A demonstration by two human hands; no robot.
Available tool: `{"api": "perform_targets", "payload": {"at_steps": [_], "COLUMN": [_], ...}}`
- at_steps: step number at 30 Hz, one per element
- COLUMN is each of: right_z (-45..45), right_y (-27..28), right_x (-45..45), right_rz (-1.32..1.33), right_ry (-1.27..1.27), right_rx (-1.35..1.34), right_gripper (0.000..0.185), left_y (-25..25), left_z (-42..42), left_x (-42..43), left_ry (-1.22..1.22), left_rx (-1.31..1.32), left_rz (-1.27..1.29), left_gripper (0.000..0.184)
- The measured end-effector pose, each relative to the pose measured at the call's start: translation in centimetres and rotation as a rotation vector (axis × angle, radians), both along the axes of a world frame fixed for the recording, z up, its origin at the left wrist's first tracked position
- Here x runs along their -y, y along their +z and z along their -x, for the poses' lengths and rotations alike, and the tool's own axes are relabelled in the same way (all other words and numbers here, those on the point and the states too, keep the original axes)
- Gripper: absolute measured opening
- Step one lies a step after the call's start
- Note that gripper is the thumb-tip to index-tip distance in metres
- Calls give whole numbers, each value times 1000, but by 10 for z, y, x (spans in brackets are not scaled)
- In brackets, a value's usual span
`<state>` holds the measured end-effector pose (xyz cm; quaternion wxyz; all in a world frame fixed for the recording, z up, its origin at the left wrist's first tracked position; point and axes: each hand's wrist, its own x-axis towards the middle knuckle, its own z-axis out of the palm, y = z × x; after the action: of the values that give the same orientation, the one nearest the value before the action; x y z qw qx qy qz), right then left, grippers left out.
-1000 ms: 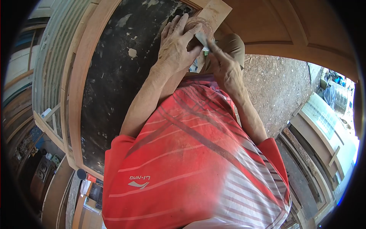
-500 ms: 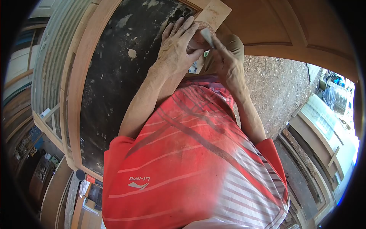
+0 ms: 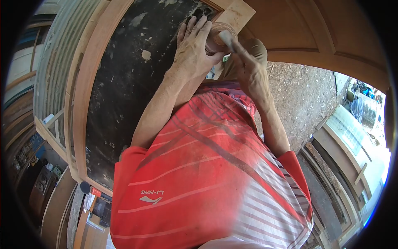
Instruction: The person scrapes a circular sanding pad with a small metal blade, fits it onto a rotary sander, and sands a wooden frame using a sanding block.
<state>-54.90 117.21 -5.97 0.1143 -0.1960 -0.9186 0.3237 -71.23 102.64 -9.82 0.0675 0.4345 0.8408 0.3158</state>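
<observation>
My left hand [image 3: 191,52] is around the side of a round, reddish-brown container [image 3: 215,43], its thumb toward me and its fingers on the far side. A brownish coating lines the container's rim; how full it is cannot be made out. In my right hand [image 3: 252,76] is a small pale scraper [image 3: 225,37], gripped with the index finger along it. The blade's tip is over the container's opening. Beneath my left hand lies a dark panel [image 3: 124,83] with pale patches, edged by a wooden frame [image 3: 96,52].
A brown panelled wooden door [image 3: 286,29] stands at the upper right. Bare ground [image 3: 296,93] shows below it, with stacked boards [image 3: 327,182] at the lower right. Corrugated sheeting [image 3: 54,62] and timber line the left side. My knee [image 3: 253,47] is beside the container.
The container and both hands have shifted very slightly in view. The scraper is turned a little over the container's opening. Both hands keep their grip.
</observation>
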Motion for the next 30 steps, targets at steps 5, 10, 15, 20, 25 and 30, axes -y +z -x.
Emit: {"api": "perform_targets", "payload": {"at_steps": [5,10,15,20,25,30], "right_z": [0,-22,-33,-23,-8,-3], "right_y": [17,30,37,36,31,29], "right_x": [-2,-8,-22,-28,-32,-25], "right_rz": [38,-32,-16,-51,-145,-98], "right_ry": [-74,-34,-56,-64,-11,-34], "right_rx": [136,220,259,263,261,270], "right_gripper": [42,40,37,35,35,34], "left_y": [-2,2,4,-11,-8,-7], "left_z": [6,24,0,-9,-9,-8], "left_x": [-1,-1,-15,-22,-24,-24], "left_ry": [-55,-125,20,62,62,51], "left_rx": [3,12,-38,-142,-110,-103], "left_rz": [5,41,33,63,62,69], "left_gripper": [101,101,104,108,107,105]}}
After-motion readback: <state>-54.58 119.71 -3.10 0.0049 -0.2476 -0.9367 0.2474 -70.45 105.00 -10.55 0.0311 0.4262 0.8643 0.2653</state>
